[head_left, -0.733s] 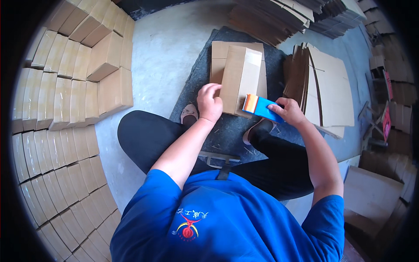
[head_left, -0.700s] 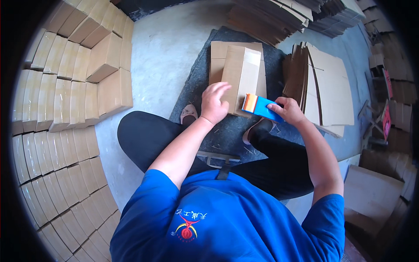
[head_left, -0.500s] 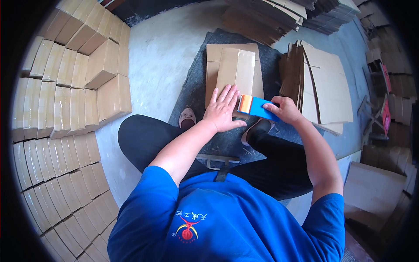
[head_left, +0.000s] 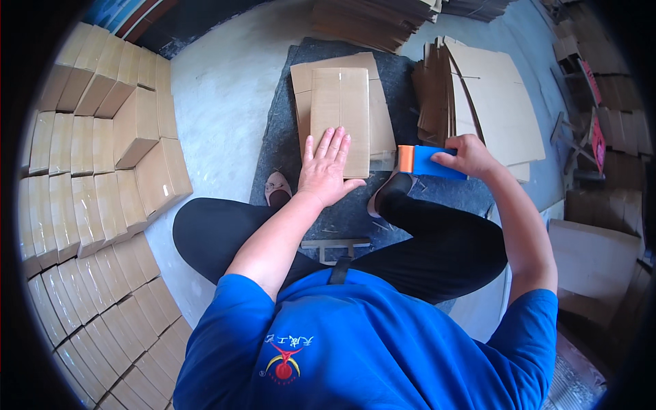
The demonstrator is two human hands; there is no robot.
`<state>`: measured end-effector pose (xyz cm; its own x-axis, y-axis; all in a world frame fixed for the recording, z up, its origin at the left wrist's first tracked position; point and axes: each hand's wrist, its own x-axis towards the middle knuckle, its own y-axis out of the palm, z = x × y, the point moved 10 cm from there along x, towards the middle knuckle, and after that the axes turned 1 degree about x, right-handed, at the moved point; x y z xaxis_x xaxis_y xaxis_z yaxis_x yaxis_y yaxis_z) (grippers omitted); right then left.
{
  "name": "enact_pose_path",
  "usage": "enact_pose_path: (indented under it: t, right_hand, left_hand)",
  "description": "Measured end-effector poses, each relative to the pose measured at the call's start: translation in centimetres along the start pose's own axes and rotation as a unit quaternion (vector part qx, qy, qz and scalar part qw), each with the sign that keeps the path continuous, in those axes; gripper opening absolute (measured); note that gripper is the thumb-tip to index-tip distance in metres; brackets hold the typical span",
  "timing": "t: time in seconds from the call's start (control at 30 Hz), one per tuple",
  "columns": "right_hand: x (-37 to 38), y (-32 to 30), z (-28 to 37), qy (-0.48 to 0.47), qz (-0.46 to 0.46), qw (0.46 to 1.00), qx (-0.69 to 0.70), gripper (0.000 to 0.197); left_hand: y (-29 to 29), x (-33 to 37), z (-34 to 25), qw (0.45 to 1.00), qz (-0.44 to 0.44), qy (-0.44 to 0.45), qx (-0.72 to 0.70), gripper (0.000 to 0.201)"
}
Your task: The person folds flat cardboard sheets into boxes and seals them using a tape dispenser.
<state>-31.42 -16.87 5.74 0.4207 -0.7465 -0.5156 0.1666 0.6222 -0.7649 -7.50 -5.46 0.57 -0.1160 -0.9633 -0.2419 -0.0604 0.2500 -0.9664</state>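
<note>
A closed brown cardboard box point(head_left: 333, 96) lies in front of me, on top of a flat cardboard sheet point(head_left: 380, 119). My left hand point(head_left: 324, 167) rests flat on the near part of its upper face, fingers stretched out and thumb to the side. Off the box's near right corner, my right hand point(head_left: 468, 158) grips a blue tape dispenser point(head_left: 437, 162). Its orange end point(head_left: 406, 158) points left toward the box, with a gap between them. Whether any tape hangs from the dispenser is too small to tell.
Flattened cartons are stacked on the right point(head_left: 492, 102), with another pile point(head_left: 365, 24) at the far side. Rows of finished-looking boxes point(head_left: 85, 205) line the left. A dark mat point(head_left: 273, 130) lies under the work, my feet beside it. Pink-red pieces point(head_left: 597, 140) show at far right.
My right hand has drawn the tape dispenser to the right, away from the box's near edge. The left hand stays flat on the box. The whole view has shifted somewhat.
</note>
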Motion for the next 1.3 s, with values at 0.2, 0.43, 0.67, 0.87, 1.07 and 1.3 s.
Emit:
enact_pose_path:
  t: [0.2,0.43,0.67,0.87,1.07,1.3]
  right_hand:
    - [3.7,4.1,5.7,-0.020,0.018,0.988,-0.153,0.050]
    - [2.3,4.9,11.3,0.012,-0.071,0.988,-0.139,0.036]
    - [4.5,15.2,10.3,-0.041,-0.005,0.986,-0.163,0.078]
    - [6.3,21.5,8.2,-0.058,0.115,0.944,-0.304,0.048]
    - [-0.3,23.8,14.6,-0.178,0.220,0.909,-0.307,0.023]
    - [1.5,22.1,14.9,0.062,0.117,0.987,0.087,0.070]
  left_hand:
    - [0.3,-0.1,-0.4,1.000,0.003,-0.007,-0.006,0.101]
    - [0.4,-0.4,-0.1,1.000,0.005,-0.007,-0.002,0.104]
    - [0.2,-0.2,0.0,1.000,-0.021,-0.006,-0.010,0.103]
    - [-0.1,0.0,-0.3,1.000,-0.009,-0.006,-0.025,0.104]
    - [-5.8,4.0,1.1,0.974,-0.174,0.000,-0.144,0.041]
    - [-3.7,14.2,9.1,0.977,-0.136,-0.089,-0.142,0.055]
